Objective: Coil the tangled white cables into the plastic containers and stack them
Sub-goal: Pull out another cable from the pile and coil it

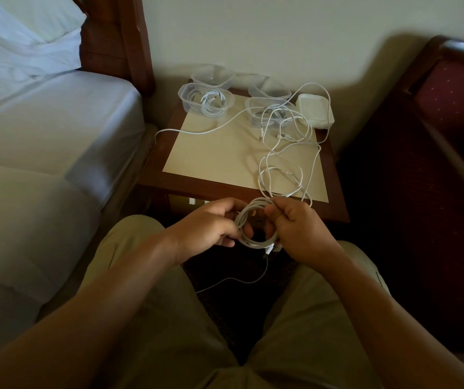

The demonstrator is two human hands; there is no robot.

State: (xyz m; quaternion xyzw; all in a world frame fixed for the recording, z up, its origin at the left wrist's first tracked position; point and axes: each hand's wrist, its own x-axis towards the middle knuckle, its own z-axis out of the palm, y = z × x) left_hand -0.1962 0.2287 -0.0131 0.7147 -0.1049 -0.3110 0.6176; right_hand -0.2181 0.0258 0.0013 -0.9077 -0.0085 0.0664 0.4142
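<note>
White cable coil [256,224], partly wound, held above the lap just near of the counter [219,153]: left hand [211,226] and right hand [298,228] both curl round its loops. Judged under way: two containers, far left [205,101] and centre [270,112], already hold coils; two empty containers [214,75] wait behind; a loose tangle [287,153] remains at right. Nothing is stacked. The white lid pile [313,109] and the cable ends are hard to distinguish.

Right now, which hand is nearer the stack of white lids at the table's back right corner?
Right. The right hand sits below the stack of white lids, nearly in line with it; the left hand is farther left. Both hold the coiled cable.
</note>
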